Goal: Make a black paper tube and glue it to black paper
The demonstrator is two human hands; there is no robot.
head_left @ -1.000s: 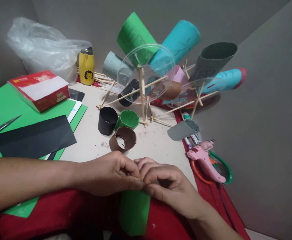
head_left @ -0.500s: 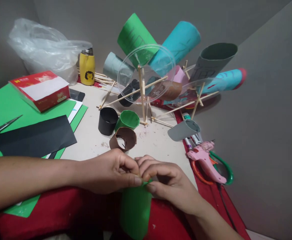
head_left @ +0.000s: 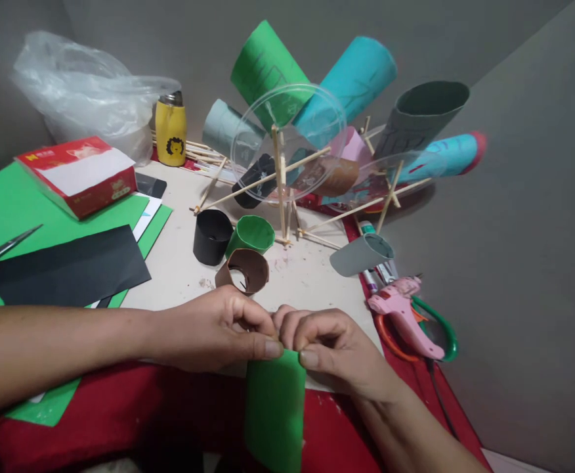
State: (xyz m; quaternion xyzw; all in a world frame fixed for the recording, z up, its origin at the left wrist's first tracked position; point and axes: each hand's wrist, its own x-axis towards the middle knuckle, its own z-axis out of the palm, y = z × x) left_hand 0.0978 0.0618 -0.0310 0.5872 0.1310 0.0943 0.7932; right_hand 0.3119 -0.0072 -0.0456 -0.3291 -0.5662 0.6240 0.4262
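A strip of green craft paper (head_left: 275,414) hangs down over the table's front edge, slightly curved. My left hand (head_left: 223,335) pinches its top edge between thumb and fingers. Just to the right, my right hand (head_left: 329,348) grips the same edge, thumb in front and fingers curled behind. Beyond my hands stand short paper rings: a black one (head_left: 212,238), a green one (head_left: 252,235) and a brown one (head_left: 226,274). A grey paper tube (head_left: 354,257) lies to their right.
Wooden stick frames with clear discs (head_left: 280,190) carry several coloured tubes at the back. Red-handled scissors (head_left: 9,246), black paper (head_left: 71,269) and a red box (head_left: 105,190) are at left, a yellow bottle (head_left: 171,135) behind. A pink glue gun (head_left: 408,315) lies right.
My hands have spread slightly apart along the top edge, the right one moving right. The green paper has shifted a little right, and its top edge now shows flatter between my thumbs.
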